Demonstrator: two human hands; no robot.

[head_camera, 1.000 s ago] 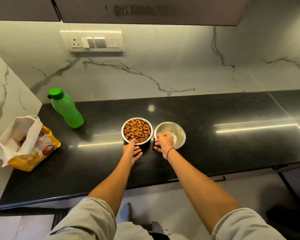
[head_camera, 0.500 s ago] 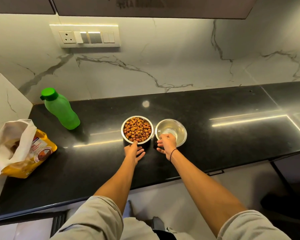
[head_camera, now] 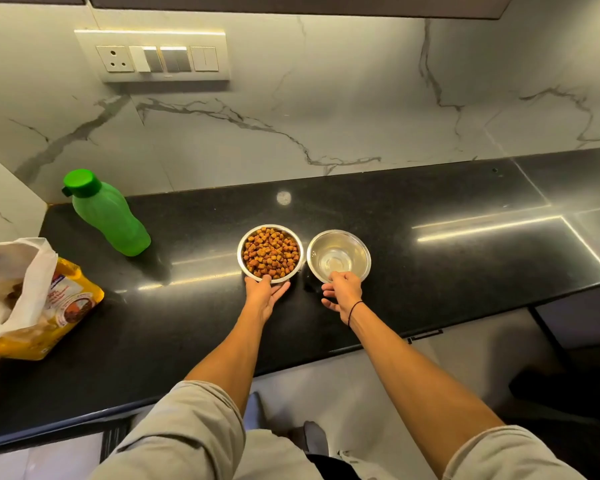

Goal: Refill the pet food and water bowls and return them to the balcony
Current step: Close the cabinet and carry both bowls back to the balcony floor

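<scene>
Item 1: steel food bowl [head_camera: 270, 252], heaped with brown kibble, standing on the black granite counter [head_camera: 430, 271] near its middle. Rigid, smooth-walled, likely slippery; moderate weight by the look of the load. Best taken at the near rim with fingers under the flare and kept level, since kibble sits close to the brim. The left hand [head_camera: 264, 295] has its thumb on the near rim and fingers spread low against the wall; a pinch is forming, not visibly closed.

Item 2: steel water bowl [head_camera: 338, 256], just beside the first on its right, holding what appears to be shallow clear water. Same stiffness; contents will slosh, so lift slowly. The right hand [head_camera: 342, 291] pinches its near rim between thumb and fingertips.

Item 3: green capped bottle [head_camera: 108, 214], upright, well left of the bowls.

Item 4: opened yellow kibble bag [head_camera: 39, 299], lying at the counter's left end.
</scene>
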